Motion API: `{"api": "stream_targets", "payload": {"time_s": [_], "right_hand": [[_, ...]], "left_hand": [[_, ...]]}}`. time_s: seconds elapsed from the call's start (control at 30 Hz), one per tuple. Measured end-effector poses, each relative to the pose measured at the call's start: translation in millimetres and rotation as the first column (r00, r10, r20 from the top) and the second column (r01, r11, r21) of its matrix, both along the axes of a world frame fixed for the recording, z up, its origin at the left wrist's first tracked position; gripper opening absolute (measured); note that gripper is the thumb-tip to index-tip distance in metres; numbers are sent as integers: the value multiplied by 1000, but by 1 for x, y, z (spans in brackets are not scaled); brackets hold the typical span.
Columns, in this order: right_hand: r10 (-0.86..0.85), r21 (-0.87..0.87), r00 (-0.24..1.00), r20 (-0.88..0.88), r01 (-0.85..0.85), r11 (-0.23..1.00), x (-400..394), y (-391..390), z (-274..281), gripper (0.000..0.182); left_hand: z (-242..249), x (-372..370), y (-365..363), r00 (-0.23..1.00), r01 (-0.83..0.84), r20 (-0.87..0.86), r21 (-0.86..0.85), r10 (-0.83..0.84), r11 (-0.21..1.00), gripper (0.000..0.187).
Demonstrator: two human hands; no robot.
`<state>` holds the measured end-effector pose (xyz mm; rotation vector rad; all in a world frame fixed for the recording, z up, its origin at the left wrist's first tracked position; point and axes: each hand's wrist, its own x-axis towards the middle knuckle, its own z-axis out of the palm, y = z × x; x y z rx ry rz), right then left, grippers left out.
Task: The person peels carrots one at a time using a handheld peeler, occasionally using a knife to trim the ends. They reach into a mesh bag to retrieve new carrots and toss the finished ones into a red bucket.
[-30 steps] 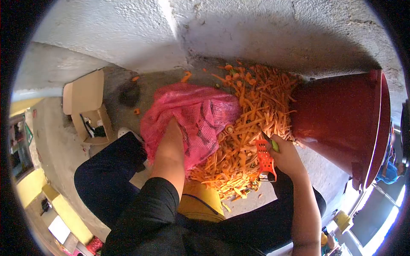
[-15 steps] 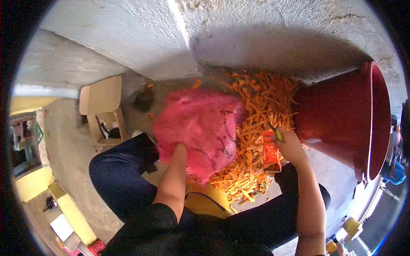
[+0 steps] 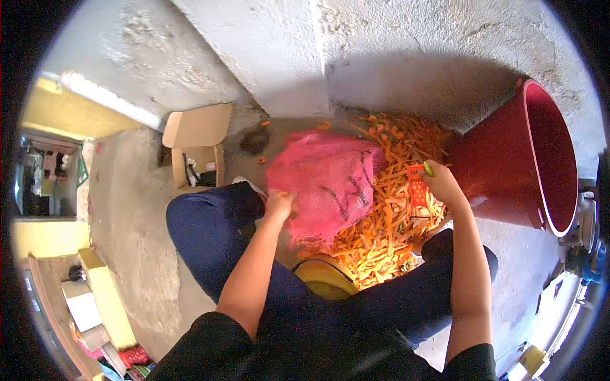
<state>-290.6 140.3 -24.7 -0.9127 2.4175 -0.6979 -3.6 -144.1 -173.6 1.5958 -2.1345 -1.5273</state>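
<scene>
Left hand (image 3: 279,204) is closed on the near edge of the pink mesh sack (image 3: 327,184), pinching a bunch of the netting, with what looks like a bit of orange between the fingers, though I can't say for sure it's a carrot. Right hand (image 3: 443,184) is wrapped around the orange peeler (image 3: 417,192), green-tipped end poking out above the fist, blade end hanging down over the heap. A second ago that left hand was buried inside the sack up to the wrist; now it's out at the opening, so my guess is it just fished out the next carrot and the peeler is waiting for it. The peeler hand has barely moved relative to the pile. The sack lies on the concrete floor (image 3: 127,190) between the person's knees, slumped against the big pile of carrot peelings (image 3: 387,228) that spreads toward the wall. A tall red bucket (image 3: 521,165) stands just beside the pile on the right, touching its edge. A yellow container (image 3: 324,279) peeks out between the legs at the near side of the pile. An open cardboard box (image 3: 194,149) sits off to the left near the wall, well apart from the work.
</scene>
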Motion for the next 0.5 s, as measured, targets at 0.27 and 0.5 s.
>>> {"api": "stream_targets", "payload": {"time_s": [0.27,0.5], "right_hand": [[-102,22,993,52,101,995,15,9,7,28],[-221,-125,939,262,260,957,25,30,-9,17]], "left_hand": [[185,12,16,907,-138,-373,179,197,974,32],[198,8,49,674,286,-507,850,537,443,34]]}}
